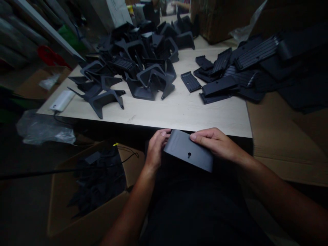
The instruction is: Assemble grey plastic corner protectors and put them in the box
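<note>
Between my two hands, just off the table's front edge, is a dark grey plastic bracket [188,150] with a keyhole-shaped hole in its broad face. My left hand [156,147] grips its left end, fingers curled behind it. The thumb of my right hand [215,141] presses on the upper right of the face; its other fingers are mostly hidden behind the part. On the table beyond lies a heap of bent dark brackets [143,65]. Flat ribbed plastic plates [191,82] are piled to the right.
The pale table [164,112] has a white power bank [61,101] with a cable at its left. Below left, an open cardboard box [55,205] holds dark parts. More cardboard [282,136] lies at right. Clear plastic wrap [46,128] hangs near the left edge.
</note>
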{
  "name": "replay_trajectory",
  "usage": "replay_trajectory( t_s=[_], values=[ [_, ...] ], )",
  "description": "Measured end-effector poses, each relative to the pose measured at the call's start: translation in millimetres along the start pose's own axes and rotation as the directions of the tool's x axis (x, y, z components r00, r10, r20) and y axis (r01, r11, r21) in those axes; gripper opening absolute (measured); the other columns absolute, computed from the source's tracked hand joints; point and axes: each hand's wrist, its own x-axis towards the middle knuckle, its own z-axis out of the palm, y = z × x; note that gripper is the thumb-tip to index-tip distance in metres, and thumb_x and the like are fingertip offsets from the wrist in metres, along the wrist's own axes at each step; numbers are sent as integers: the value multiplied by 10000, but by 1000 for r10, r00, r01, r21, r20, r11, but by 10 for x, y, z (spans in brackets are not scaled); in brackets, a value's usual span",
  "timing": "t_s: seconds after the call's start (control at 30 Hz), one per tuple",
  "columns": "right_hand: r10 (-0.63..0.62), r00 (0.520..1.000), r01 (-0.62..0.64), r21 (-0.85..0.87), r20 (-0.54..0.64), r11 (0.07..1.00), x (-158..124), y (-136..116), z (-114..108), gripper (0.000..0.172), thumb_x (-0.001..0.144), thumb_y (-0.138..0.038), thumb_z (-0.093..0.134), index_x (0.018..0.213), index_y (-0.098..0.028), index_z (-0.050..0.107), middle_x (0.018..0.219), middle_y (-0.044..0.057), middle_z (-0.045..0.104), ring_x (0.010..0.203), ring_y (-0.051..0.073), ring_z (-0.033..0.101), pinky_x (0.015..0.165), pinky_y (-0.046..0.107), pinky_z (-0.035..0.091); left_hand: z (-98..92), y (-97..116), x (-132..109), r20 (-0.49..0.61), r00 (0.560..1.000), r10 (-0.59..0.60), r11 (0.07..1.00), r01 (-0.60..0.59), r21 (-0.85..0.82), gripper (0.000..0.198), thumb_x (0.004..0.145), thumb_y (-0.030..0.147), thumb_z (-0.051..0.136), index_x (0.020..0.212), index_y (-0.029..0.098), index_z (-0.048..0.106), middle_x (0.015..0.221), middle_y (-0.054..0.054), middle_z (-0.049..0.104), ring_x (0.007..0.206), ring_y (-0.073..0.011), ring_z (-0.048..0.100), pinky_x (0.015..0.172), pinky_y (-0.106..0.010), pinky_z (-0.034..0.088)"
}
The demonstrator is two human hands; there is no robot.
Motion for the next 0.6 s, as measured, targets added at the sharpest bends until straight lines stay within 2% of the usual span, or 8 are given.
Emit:
replay_trajectory(
  t_s=[0.07, 0.13, 0.2, 0.27, 0.33, 0.4, 0.5, 0.6],
  values=[
    [-8, 999, 11, -58, 52, 998, 26, -27, -9, 458, 920, -609, 714, 865, -160, 787, 663, 3, 659, 545, 121, 522, 489, 238, 365, -41, 73, -7, 167, 984, -69, 997, 62, 43, 455, 926, 621, 598, 924, 187, 733, 769, -26, 674, 662, -168, 580, 602, -266, 408],
    [-45, 997, 50, -110, 55, 993, 60, -40, -15, 433, 920, -588, 723, 919, -164, 812, 756, 29, 730, 631, 151, 612, 546, 250, 443, -52, 143, -12, 339, 924, -176, 981, 138, 134, 461, 876, 616, 675, 730, 179, 652, 620, 19, 527, 530, -120, 434, 514, -254, 307],
    [-131, 990, 119, -193, -52, 974, 83, -53, -43, 398, 921, -563, 733, 999, -184, 825, 890, 54, 782, 766, 192, 686, 639, 279, 509, -42, 203, -5, 393, 891, -229, 967, 162, 196, 468, 819, 560, 767, 634, 184, 560, 571, 50, 419, 495, -91, 342, 487, -247, 239],
    [-272, 927, 180, -329, -259, 927, 77, -80, -109, 380, 905, -537, 764, 1086, -208, 820, 1006, 70, 796, 894, 228, 714, 740, 319, 543, -22, 245, 13, 300, 938, -175, 980, 138, 141, 460, 809, 537, 778, 628, 184, 544, 570, 54, 400, 497, -87, 333, 482, -240, 238],
    [-397, 804, 204, -422, -442, 883, 43, -112, -200, 389, 880, -514, 801, 1129, -215, 809, 1053, 81, 793, 954, 244, 715, 832, 356, 552, 3, 260, 35, 110, 992, -58, 998, 56, 18, 410, 830, 530, 748, 681, 177, 600, 591, 44, 442, 518, -99, 374, 494, -234, 282],
    [-404, 750, 220, -379, -523, 899, 3, -127, -271, 377, 885, -528, 794, 1071, -201, 814, 987, 85, 793, 896, 234, 715, 846, 369, 557, 34, 251, 46, -60, 997, 44, 995, -49, -86, 356, 853, 509, 724, 761, 169, 668, 640, 25, 515, 567, -117, 434, 535, -235, 347],
    [-241, 888, 198, -148, -391, 969, -14, -85, -248, 425, 892, -585, 769, 982, -173, 817, 899, 85, 790, 787, 199, 705, 782, 341, 568, 99, 210, 11, -125, 985, 123, 983, -138, -123, 308, 890, 472, 700, 877, 167, 733, 730, 3, 603, 641, -135, 493, 604, -246, 400],
    [-78, 980, 102, 126, -181, 987, 23, 9, -88, 468, 873, -590, 789, 1015, -144, 808, 927, 95, 794, 783, 187, 714, 760, 317, 576, 153, 179, -73, -16, 994, 106, 994, -106, -40, 295, 878, 466, 739, 866, 172, 740, 752, -3, 641, 660, -141, 521, 619, -255, 405]
  ],
)
